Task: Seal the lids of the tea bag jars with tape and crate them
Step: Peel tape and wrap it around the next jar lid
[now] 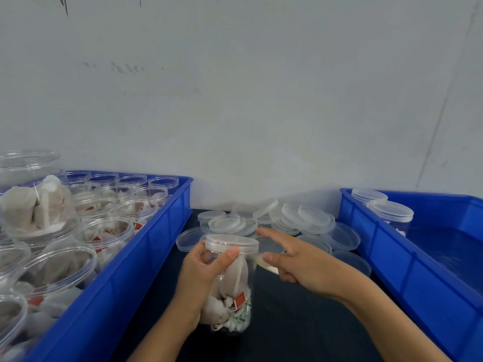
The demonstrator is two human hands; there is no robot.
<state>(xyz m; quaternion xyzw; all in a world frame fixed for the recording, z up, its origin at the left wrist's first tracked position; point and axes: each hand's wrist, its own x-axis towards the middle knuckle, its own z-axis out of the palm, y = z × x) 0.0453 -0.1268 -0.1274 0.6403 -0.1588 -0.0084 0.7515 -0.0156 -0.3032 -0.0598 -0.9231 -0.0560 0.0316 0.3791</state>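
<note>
One lidded tea bag jar (230,280) stands low in the centre of the frame on the dark table (287,322), its clear lid (232,242) on top. The left hand (201,278) grips it, fingers curled round the far side and thumb pressed just under the lid rim. The right hand (300,265) sits just right of the lid — forefinger stretched out toward the lid, thumb and the other fingers pinching a strip of clear tape (262,262) that runs to the lid's edge.

Two blue crates: the left crate (125,270) is packed with open jars of tea bags — too many and too overlapped to count — while the right crate (407,270) shows two lidded jars (392,214) at its far end. Between the crates, behind the hands, lies a heap of loose lids (287,220), well over a dozen, some hidden by the right hand. A pale wall (235,100) fills the upper frame.
</note>
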